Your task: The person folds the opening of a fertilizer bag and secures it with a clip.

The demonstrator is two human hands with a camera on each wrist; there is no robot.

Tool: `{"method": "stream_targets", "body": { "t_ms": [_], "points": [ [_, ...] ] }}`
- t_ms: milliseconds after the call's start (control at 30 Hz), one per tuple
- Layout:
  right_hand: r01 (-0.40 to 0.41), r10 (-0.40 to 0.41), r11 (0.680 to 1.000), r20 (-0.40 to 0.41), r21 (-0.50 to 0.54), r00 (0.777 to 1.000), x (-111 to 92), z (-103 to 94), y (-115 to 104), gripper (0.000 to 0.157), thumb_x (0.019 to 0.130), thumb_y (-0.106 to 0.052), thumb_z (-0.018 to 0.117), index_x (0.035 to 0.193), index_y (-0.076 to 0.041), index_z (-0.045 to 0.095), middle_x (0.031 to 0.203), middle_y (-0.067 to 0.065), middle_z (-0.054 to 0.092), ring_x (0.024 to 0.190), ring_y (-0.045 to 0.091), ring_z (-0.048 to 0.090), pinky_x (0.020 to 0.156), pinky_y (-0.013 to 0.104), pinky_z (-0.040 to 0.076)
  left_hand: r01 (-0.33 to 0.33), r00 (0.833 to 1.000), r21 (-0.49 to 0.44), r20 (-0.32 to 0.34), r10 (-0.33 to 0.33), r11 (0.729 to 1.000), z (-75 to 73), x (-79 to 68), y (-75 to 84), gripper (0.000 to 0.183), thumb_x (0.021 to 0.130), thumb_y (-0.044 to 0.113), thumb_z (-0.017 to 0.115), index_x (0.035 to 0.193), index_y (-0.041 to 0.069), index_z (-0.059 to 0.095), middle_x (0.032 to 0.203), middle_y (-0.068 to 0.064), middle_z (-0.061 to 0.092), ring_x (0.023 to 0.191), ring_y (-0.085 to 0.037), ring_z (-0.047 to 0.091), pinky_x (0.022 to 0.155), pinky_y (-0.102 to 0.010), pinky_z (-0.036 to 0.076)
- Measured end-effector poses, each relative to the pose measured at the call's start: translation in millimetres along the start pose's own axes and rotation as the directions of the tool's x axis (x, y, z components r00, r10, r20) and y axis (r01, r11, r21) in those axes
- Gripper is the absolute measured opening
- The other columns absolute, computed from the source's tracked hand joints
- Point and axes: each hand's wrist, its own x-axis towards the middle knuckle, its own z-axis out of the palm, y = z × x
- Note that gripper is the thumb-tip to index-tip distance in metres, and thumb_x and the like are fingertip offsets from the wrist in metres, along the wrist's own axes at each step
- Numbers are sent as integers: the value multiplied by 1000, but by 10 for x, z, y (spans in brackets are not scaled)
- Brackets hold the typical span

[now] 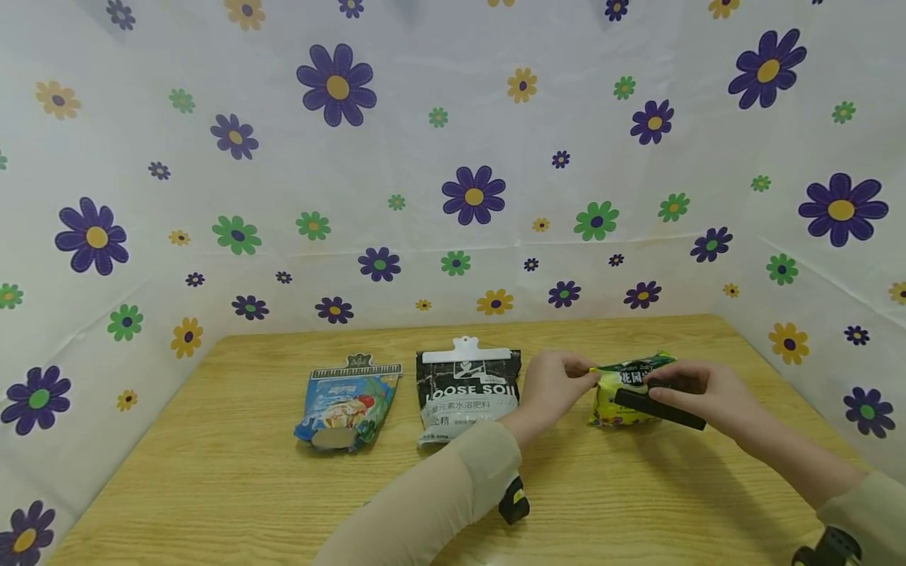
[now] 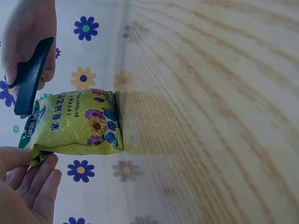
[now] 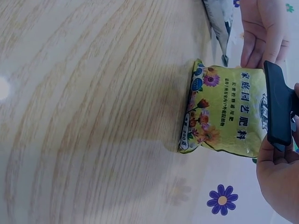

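A yellow bag of garden fertilizer with a green top stands on the right part of the table. My left hand pinches its upper left corner between thumb and fingers. In my right hand is a black bag clip, held in front of the bag's upper right part. The left wrist view shows the clip beside the bag's top end, with the bag's flowered front in full sight. From the right wrist, the clip covers part of the bag's top; whether its jaws grip the bag I cannot tell.
Left of the bag, a black and grey bag of loose soil wears a white clip. Farther left lies a blue bag with a dark decorated clip. A flowered cloth hangs behind the wooden table.
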Motion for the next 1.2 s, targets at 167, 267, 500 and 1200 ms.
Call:
{"method": "stream_targets", "body": {
  "t_ms": [167, 267, 500, 1200],
  "points": [
    [11, -11, 1000, 6, -1, 1000, 18, -15, -11, 33, 104, -21, 71, 129, 1, 73, 125, 19, 75, 94, -12, 65, 79, 19, 59, -1, 1000, 0, 5, 1, 1000, -4, -3, -1, 12, 100, 17, 77, 107, 13, 85, 98, -2, 84, 87, -7, 77, 72, -17, 60],
    [16, -16, 1000, 8, 0, 1000, 30, -24, -17, 33, 105, -21, 70, 129, 2, 72, 127, 21, 74, 94, -12, 65, 79, 19, 59, -1, 1000, 1, 8, 1, 1000, -6, -2, 4, 12, 100, 18, 77, 107, 13, 85, 98, -2, 84, 86, -7, 77, 72, -17, 60],
    [8, -8, 1000, 10, -10, 1000, 64, -50, -28, 36, 105, -22, 70, 130, 4, 71, 123, 17, 75, 92, -10, 64, 78, 18, 58, -1, 1000, 5, 3, 1, 1000, -7, 0, 9, 12, 100, 17, 77, 107, 13, 85, 98, -2, 84, 87, -7, 77, 72, -16, 60],
    [32, -32, 999, 8, -16, 999, 140, -103, -92, 35, 103, -21, 72, 129, 1, 72, 123, 16, 74, 90, -6, 65, 77, 18, 59, 0, 1000, -11, 4, 0, 1000, -4, 0, 7, 12, 99, 16, 77, 107, 11, 85, 99, -3, 84, 88, -7, 78, 73, -16, 60]
  ]
}}
